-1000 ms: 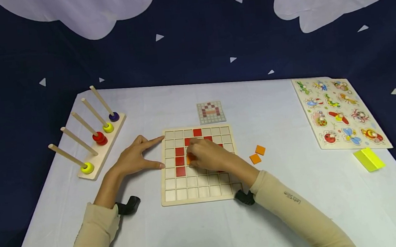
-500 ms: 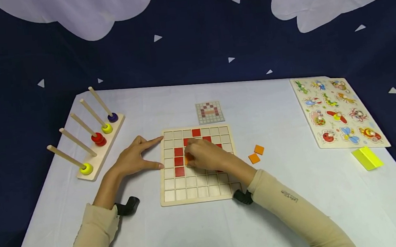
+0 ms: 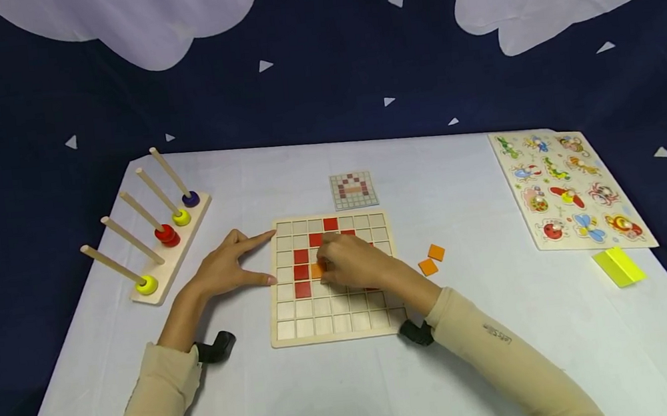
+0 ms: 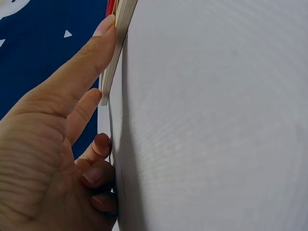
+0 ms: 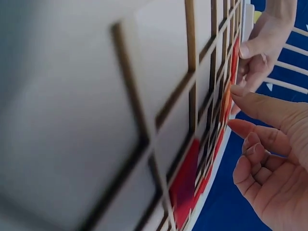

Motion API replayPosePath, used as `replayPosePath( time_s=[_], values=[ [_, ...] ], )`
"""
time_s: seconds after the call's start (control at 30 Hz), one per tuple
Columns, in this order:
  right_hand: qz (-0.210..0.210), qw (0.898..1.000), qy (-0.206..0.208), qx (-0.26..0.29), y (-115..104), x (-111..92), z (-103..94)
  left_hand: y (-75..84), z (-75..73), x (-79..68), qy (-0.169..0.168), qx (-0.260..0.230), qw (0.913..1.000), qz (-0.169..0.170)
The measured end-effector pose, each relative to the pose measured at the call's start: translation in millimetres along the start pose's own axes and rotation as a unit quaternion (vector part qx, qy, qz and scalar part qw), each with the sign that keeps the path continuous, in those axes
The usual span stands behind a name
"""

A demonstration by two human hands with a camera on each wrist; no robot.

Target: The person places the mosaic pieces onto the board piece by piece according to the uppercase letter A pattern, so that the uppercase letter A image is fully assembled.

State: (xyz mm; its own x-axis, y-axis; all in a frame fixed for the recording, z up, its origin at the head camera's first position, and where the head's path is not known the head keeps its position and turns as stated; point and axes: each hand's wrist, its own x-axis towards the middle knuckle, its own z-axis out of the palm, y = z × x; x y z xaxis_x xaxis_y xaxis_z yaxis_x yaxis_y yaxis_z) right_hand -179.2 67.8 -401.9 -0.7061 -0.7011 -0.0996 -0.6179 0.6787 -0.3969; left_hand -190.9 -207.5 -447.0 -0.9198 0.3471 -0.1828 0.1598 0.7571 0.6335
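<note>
A wooden grid board (image 3: 334,339) lies in the middle of the table, with red tiles (image 3: 301,272) in several of its cells. An orange tile (image 3: 316,271) sits in a cell beside the red ones. Over the board, my right hand (image 3: 353,259) has its thumb and forefinger tips right at that orange tile; in the right wrist view the thumb tip overlaps the tile (image 5: 225,103) and the two fingertips stand apart. My left hand (image 3: 222,265) touches the board's left edge with a stretched thumb and forefinger, the other fingers curled in the left wrist view.
Two loose orange tiles (image 3: 432,260) lie right of the board. Behind it is a small pattern card (image 3: 354,190). A peg stand (image 3: 171,250) with coloured rings stands at left. An insect puzzle board (image 3: 573,188) and a yellow block (image 3: 619,267) are at right.
My right hand has shifted slightly to the right, uncovering more of the orange tile in its cell. The left hand has stayed at the board's edge.
</note>
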Motion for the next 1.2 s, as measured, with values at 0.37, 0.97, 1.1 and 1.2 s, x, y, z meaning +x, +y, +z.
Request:
replayPosePath(
  time_s=[0.37,0.97,1.1,1.2],
  values=[
    [0.051,0.998,0.027,0.015,26,-34,-17.5,0.6,-0.3,-0.4,0.000,0.002,1.0000,-0.002],
    [0.108,0.992,0.048,0.039,77,-103,-37.5,2.7,-0.3,0.3,-0.002,0.017,0.9998,-0.007],
    [0.105,0.992,0.051,0.042,87,-115,-33.8,2.8,-0.4,0.2,-0.002,0.014,0.9999,-0.008],
    [0.107,0.992,0.048,0.044,91,-122,-30.9,2.2,0.1,0.2,-0.003,0.011,0.9999,-0.007]
  ],
)
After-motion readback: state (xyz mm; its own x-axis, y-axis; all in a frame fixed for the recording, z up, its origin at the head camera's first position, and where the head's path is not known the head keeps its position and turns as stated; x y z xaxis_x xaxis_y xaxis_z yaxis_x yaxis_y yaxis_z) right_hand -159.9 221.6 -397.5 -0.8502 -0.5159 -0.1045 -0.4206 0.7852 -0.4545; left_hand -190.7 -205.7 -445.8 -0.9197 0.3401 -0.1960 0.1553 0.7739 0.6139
